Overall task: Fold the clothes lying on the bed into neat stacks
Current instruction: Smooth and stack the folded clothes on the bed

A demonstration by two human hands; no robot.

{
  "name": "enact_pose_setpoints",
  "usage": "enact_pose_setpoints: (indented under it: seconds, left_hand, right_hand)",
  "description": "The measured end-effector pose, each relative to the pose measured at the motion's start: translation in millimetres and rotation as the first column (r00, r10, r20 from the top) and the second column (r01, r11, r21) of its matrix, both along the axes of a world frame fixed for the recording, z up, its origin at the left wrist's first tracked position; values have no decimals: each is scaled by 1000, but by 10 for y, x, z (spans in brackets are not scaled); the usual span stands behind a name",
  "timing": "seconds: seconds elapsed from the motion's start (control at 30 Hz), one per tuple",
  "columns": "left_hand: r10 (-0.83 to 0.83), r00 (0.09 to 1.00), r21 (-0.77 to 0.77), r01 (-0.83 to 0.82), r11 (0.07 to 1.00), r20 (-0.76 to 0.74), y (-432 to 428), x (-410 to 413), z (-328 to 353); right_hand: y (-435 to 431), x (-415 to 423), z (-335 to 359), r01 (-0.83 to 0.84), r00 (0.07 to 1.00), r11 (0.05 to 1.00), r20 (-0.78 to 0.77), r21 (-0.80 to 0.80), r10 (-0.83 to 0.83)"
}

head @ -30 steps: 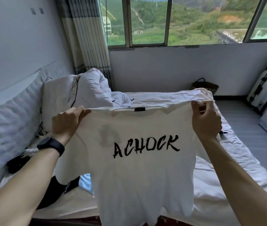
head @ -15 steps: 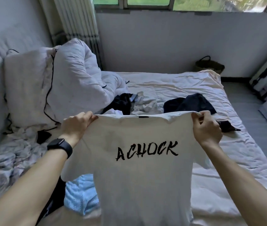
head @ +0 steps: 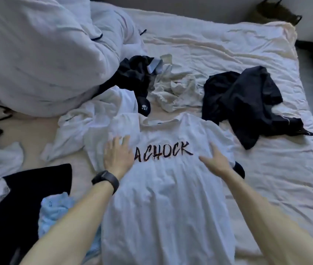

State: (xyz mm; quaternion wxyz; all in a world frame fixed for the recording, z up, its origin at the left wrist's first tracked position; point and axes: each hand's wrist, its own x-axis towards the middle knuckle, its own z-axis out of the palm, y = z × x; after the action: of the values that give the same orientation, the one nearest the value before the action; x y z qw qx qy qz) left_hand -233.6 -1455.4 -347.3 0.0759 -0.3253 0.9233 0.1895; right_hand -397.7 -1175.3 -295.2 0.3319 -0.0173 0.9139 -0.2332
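A white T-shirt (head: 167,197) printed ACHOCK lies spread flat on the bed (head: 266,178), collar away from me. My left hand (head: 116,154), with a black watch on its wrist, presses flat on the shirt just left of the lettering. My right hand (head: 216,162) lies flat with straight fingers on the shirt right of the lettering. A dark crumpled garment (head: 247,100) lies beyond the shirt to the right. A white crumpled garment (head: 174,88) and another dark one (head: 134,73) lie behind the collar.
A bunched white duvet (head: 42,54) fills the far left. A white garment (head: 94,119) lies left of the shirt. Black cloth (head: 27,197) and light blue cloth (head: 56,211) lie at my near left. A dark basket (head: 278,12) stands past the bed.
I have lowered the shirt from the air onto the bed and let go of its shoulders. Both hands now lie flat on it. My view has tipped down.
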Motion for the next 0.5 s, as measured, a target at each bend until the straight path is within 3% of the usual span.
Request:
enact_pose_setpoints:
  seconds: [0.13, 0.23, 0.27, 0.33, 0.4, 0.5]
  left_hand:
    - [102, 994, 89, -105, 990, 40, 852, 1124, -551]
    - [305, 930, 155, -338, 928, 205, 1418, 1933, -639]
    - [410, 866, 205, -473, 857, 285, 1529, 2129, -628]
    - [594, 696, 311, -715, 626, 404, 1693, 2461, -612]
    - [677, 591, 401, -803, 441, 439, 1773, 2687, -625]
    - [626, 603, 436, -795, 422, 494, 1771, 2919, -703]
  right_hand:
    - [626, 896, -589, -10, 988, 988, 151, 152, -13]
    - [1198, 1519, -879, -4, 979, 943, 194, 332, -64]
    - [1370, 1665, -929, 29, 976, 923, 187, 383, -109]
    - [1669, 1913, -970, 118, 964, 902, 172, 414, -205]
    - [1935, 2070, -1036, 217, 942, 912, 172, 347, -290]
    - [2210, 2174, -1136, 341, 909, 910, 163, 238, -383]
